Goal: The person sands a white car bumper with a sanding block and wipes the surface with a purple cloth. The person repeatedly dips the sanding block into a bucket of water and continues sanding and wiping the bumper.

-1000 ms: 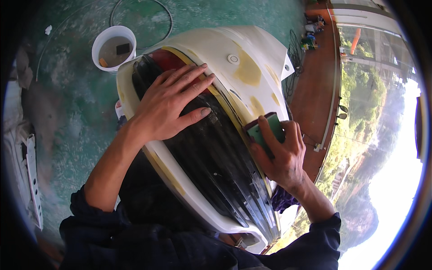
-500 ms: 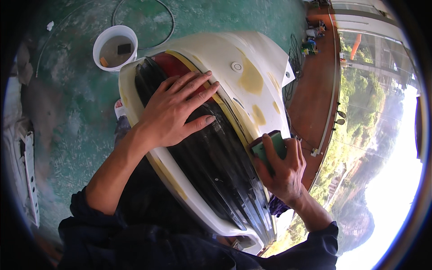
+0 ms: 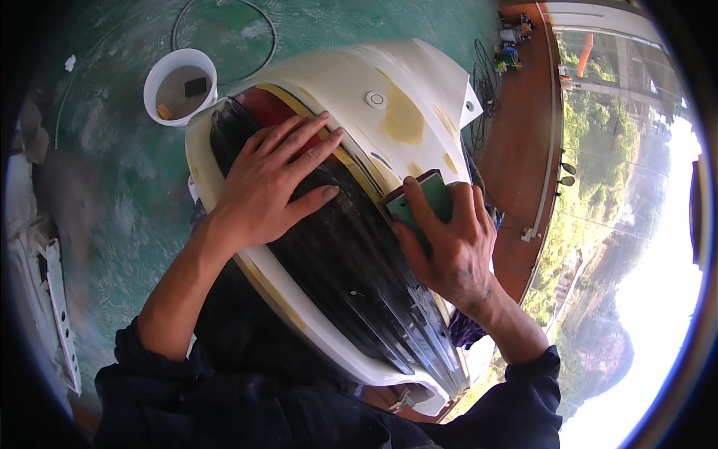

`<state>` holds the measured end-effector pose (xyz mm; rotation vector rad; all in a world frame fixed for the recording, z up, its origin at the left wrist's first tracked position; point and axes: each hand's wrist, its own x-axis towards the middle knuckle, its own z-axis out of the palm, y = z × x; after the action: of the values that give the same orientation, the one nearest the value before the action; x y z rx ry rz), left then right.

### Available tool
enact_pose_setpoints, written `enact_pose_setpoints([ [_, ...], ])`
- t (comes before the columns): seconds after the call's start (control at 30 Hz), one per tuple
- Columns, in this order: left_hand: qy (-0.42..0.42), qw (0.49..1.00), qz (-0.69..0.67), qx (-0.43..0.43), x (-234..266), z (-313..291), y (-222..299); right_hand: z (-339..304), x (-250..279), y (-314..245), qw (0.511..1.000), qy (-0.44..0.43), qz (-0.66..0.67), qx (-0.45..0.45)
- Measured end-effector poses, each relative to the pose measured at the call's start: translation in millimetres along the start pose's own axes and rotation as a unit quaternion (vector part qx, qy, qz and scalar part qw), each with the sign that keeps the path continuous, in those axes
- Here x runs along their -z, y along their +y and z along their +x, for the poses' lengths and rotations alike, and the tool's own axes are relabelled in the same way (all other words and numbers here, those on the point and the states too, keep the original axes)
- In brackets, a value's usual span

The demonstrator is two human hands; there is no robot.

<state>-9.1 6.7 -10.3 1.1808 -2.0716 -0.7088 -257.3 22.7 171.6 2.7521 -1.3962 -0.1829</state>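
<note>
A white car bumper (image 3: 351, 71) with a black ribbed plastic panel (image 3: 329, 258) lies in front of me. Yellowish filler patches (image 3: 404, 120) mark its white skin, and a yellow strip borders the panel. My left hand (image 3: 265, 176) rests flat over the panel's upper part, its spread fingertips reaching the yellow strip and partly covering a red section (image 3: 262, 106). My right hand (image 3: 456, 243) grips a green sanding block (image 3: 435, 196) with a dark edge. The block sits on the bumper at the panel's right border; its underside is hidden.
On the green floor (image 3: 112, 172) beyond the bumper stands a white bucket (image 3: 162, 69) of murky water, with an orange piece (image 3: 164, 112) and a dark pad (image 3: 195, 87) in it. A coiled black cable (image 3: 482, 90) lies to the right. Purple cloth (image 3: 465, 329) shows beside my right wrist.
My right hand has slid the sanding block up and left along the panel's border. The left hand keeps its place on the bumper; the whole view has shifted slightly.
</note>
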Motion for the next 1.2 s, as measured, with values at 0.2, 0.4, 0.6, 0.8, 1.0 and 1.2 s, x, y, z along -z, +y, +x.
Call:
enact_pose_setpoints([
  [0.2,0.002,1.000,-0.002,-0.007,0,4,0,-70,12,8,0.999,-0.017,0.003,-0.028],
  [0.4,-0.006,1.000,0.021,0.002,0,1,-1,-41,3,11,0.999,0.009,0.035,-0.020],
  [0.6,-0.002,1.000,0.012,0.001,-1,6,1,-81,10,11,0.999,-0.004,0.022,-0.048],
  [0.8,0.002,1.000,0.021,0.004,1,0,-2,-36,-1,10,0.999,0.022,0.034,-0.020],
  [1.0,0.001,1.000,0.014,-0.005,0,5,3,-71,9,8,0.999,-0.005,0.017,-0.042],
  [1.2,-0.007,1.000,0.009,-0.023,1,3,20,11,-9,28,0.974,0.154,0.134,-0.104],
])
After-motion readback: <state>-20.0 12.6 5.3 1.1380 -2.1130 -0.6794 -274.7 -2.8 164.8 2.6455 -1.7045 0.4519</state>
